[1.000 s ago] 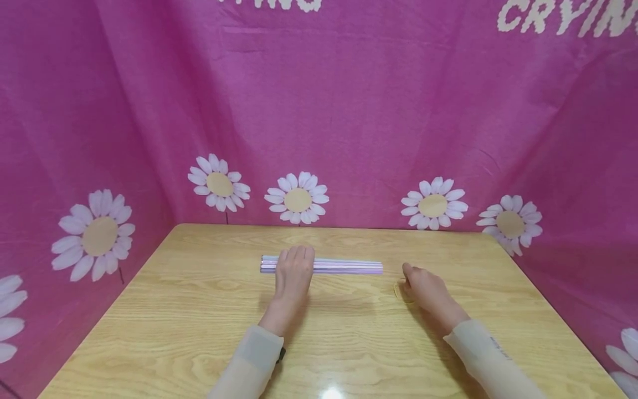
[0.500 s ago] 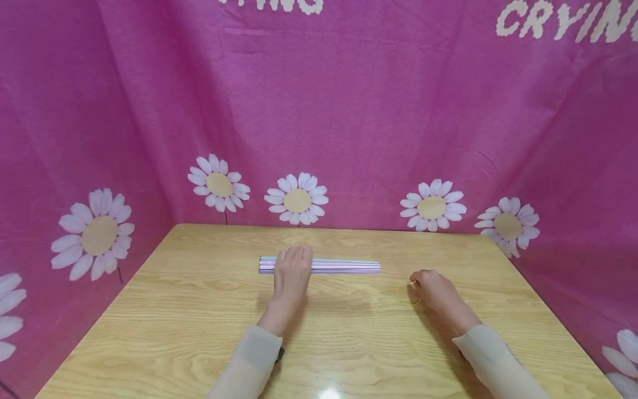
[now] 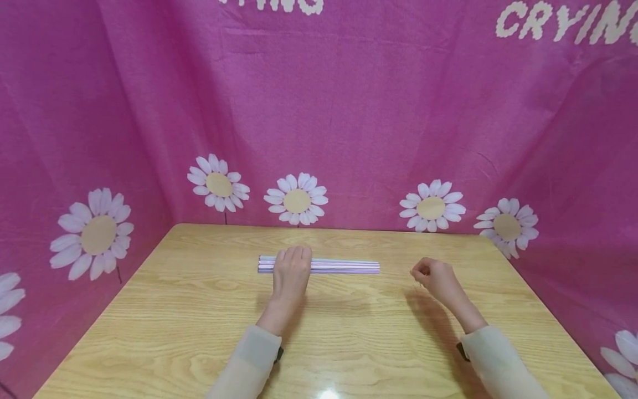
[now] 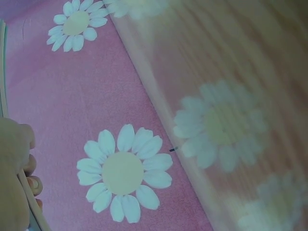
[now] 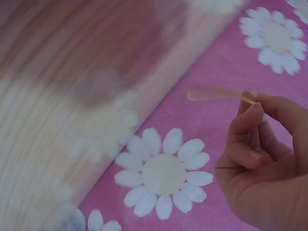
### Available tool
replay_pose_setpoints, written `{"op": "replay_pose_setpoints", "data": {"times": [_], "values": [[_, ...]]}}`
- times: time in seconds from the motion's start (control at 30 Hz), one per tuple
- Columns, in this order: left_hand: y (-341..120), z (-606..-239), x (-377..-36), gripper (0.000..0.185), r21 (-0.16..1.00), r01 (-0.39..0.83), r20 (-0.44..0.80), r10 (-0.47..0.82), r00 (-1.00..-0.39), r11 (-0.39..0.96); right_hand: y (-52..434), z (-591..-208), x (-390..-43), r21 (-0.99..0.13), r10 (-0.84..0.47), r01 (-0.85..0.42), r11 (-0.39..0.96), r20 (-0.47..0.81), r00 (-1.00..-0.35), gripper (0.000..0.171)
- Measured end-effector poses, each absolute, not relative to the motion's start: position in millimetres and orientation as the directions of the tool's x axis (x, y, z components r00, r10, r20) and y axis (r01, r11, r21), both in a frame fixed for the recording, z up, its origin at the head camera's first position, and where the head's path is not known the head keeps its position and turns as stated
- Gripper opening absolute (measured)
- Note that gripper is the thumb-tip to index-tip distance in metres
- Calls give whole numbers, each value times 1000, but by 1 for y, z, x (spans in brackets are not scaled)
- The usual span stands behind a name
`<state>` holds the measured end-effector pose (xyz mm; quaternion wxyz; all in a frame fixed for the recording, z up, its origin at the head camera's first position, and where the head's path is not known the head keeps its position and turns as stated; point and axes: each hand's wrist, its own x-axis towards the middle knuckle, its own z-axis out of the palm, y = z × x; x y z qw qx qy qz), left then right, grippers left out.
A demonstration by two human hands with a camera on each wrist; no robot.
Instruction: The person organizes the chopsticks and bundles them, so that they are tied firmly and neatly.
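A bundle of thin pastel sticks (image 3: pixel 344 266) lies crosswise on the wooden table (image 3: pixel 199 310), near its far middle. My left hand (image 3: pixel 293 270) rests flat on the bundle's left part, fingers straight; in the left wrist view only the left hand's (image 4: pixel 14 178) fingertips show at the frame's edge. To the right of the bundle, my right hand (image 3: pixel 423 274) is raised a little off the table with its fingers curled. In the right wrist view the right hand (image 5: pixel 252 102) pinches a thin yellowish rubber band (image 5: pixel 211 94) between thumb and forefinger.
Pink cloth with white daisies (image 3: pixel 297 198) walls the table at the back and on both sides. The near half of the tabletop is bare wood with a glare spot (image 3: pixel 329 392) at the front edge.
My right hand picked the rubber band up from the table and lifted it, moving slightly right and back. The left hand and the sticks stayed put.
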<state>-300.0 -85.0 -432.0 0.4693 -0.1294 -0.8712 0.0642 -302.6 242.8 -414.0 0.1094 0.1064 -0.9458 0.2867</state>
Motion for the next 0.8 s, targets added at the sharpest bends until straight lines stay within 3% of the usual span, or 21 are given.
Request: {"op": "replay_pose_setpoints", "data": {"times": [0.2, 0.33, 0.8], "values": [[-86, -431, -301, 18, -236, 162, 809, 286, -515, 958, 226, -398, -300, -748, -34, -144, 648, 160, -987, 21], [-86, -432, -300, 19, -232, 168, 800, 286, -527, 958, 211, -391, -296, -844, -5, -88, 529, 100, -995, 27], [-84, -433, -300, 20, -235, 185, 817, 297, -494, 954, 171, -372, -280, -915, -1, -33, 402, 36, -999, 32]]}}
